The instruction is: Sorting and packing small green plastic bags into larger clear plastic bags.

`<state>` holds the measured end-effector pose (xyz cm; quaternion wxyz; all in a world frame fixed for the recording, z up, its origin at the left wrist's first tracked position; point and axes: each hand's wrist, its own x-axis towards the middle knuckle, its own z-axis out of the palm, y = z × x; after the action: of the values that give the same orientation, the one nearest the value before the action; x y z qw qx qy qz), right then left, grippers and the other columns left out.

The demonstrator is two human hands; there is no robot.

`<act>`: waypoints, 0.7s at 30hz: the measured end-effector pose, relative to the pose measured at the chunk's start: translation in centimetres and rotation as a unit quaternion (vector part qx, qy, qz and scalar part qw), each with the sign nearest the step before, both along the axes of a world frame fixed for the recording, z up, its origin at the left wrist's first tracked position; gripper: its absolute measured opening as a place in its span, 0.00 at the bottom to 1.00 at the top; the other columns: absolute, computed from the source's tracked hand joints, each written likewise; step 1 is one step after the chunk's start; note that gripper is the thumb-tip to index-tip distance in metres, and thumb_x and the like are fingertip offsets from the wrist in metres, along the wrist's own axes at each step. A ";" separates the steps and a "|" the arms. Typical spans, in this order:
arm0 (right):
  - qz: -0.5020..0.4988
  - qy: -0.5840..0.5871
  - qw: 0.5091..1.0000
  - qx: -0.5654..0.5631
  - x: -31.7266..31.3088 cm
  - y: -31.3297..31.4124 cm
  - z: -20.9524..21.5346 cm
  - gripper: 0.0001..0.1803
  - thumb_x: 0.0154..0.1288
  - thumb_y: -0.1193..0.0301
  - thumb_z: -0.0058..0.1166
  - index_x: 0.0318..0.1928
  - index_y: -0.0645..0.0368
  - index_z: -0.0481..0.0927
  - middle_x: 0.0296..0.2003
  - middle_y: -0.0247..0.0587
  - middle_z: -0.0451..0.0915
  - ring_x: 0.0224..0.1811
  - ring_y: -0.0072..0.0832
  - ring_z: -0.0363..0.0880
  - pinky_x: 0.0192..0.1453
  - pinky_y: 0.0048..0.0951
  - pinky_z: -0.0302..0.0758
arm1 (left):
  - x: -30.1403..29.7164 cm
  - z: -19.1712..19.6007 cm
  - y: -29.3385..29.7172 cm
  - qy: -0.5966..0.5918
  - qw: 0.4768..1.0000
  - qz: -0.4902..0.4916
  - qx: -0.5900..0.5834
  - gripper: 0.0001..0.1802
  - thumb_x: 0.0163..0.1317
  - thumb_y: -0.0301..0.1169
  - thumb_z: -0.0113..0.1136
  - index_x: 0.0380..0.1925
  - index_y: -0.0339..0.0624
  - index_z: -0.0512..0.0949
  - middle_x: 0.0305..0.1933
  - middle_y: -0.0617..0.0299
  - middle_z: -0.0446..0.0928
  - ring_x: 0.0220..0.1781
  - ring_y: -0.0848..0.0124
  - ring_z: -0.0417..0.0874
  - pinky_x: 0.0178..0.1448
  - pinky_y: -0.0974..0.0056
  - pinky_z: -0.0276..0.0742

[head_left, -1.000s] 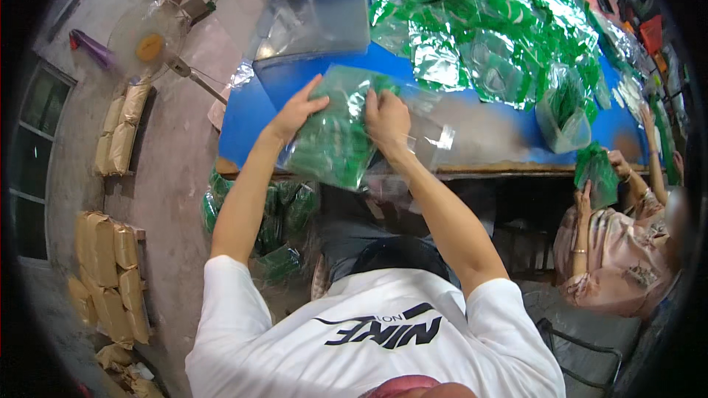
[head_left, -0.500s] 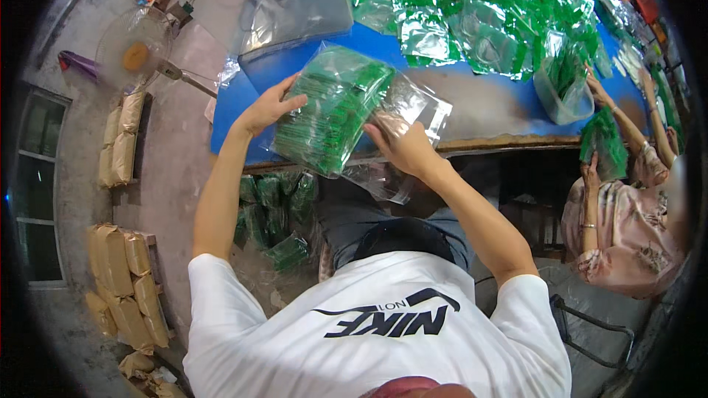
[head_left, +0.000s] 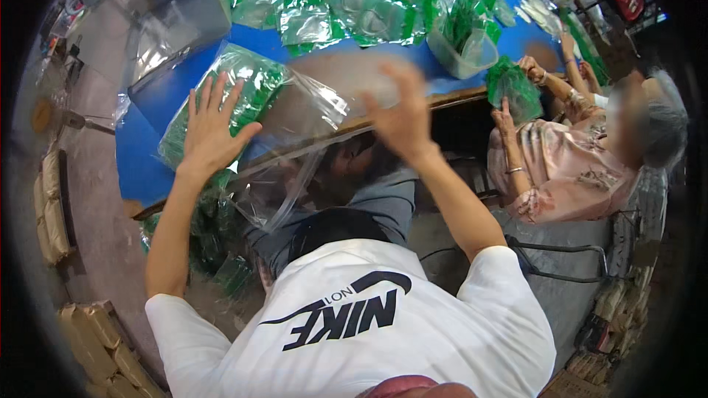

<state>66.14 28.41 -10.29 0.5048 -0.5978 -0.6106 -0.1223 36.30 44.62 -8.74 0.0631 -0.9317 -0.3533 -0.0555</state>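
Note:
A large clear plastic bag packed with a block of green packets lies on the blue table near its front edge. My left hand rests flat on top of it, fingers spread. The bag's loose, see-through end stretches to the right and droops over the table edge above my lap. To the right of the bag, my right hand is in the air, blurred by motion, with its fingers apart and nothing in them.
A heap of green and clear packets covers the table's far side. A clear tub of green pieces stands right of it, and a big clear bin at the left. A person on the right handles a green-filled bag.
My right hand has left the bag and risen to its right. My left hand has moved from the bag's side to flat on top. The view has turned to the right.

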 end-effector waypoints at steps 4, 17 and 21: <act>-0.308 -0.039 0.948 0.068 11.8 0.0 1.7 0.51 0.50 0.58 0.75 0.66 0.69 0.60 0.61 0.61 0.68 0.65 0.53 0.67 0.71 0.48 0.62 | 1.4 0.3 0.3 -0.003 0.998 -0.051 -0.033 0.45 0.61 0.61 0.56 0.74 0.55 0.59 0.80 0.52 0.49 0.81 0.52 0.45 0.82 0.44 0.35; -0.422 0.183 0.886 -0.058 23.2 2.9 -0.6 0.14 0.67 0.64 0.54 0.40 0.64 0.82 0.35 0.59 0.84 0.40 0.56 0.83 0.46 0.49 0.76 | -4.5 2.5 3.1 0.041 0.989 0.016 -0.141 0.50 0.50 0.40 0.73 0.74 0.53 0.58 0.79 0.52 0.50 0.81 0.50 0.46 0.81 0.43 0.39; -0.188 0.123 0.971 0.076 18.2 1.8 5.8 0.16 0.73 0.63 0.52 0.46 0.64 0.82 0.34 0.52 0.85 0.36 0.39 0.83 0.43 0.37 0.76 | -0.9 4.5 0.7 -0.326 0.918 -0.017 -0.225 0.58 0.45 0.40 0.78 0.75 0.45 0.54 0.79 0.46 0.49 0.81 0.51 0.47 0.81 0.49 0.46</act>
<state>84.32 30.17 -4.51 0.5877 -0.6725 -0.4094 -0.1866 35.42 45.30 -4.21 -0.2681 -0.8573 -0.3419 -0.2762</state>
